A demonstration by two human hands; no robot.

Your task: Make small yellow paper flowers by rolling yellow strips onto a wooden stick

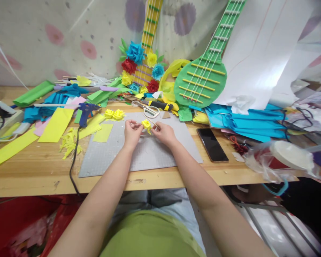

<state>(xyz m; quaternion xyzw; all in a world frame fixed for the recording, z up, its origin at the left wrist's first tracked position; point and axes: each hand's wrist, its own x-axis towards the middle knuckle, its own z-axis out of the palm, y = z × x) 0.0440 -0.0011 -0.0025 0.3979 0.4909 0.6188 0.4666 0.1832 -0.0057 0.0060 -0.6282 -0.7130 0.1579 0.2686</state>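
Both my hands meet over a grey cutting mat [149, 153] on a wooden table. My left hand [132, 131] is closed in a pinch at the left side of a small yellow paper flower [146, 125]. My right hand [163, 132] is closed on the flower's right side, along with a thin wooden stick [151, 121] that juts up and to the left. Two finished yellow paper flowers [115, 114] lie at the mat's far left corner.
A blue glue gun [85, 111] with a black cord lies left of the mat; scissors [147, 108] lie behind it. A black phone [212, 144] is at the right. Paper strips, scraps, paper guitars [203, 78] and plastic-wrapped tape rolls [289, 157] crowd the table.
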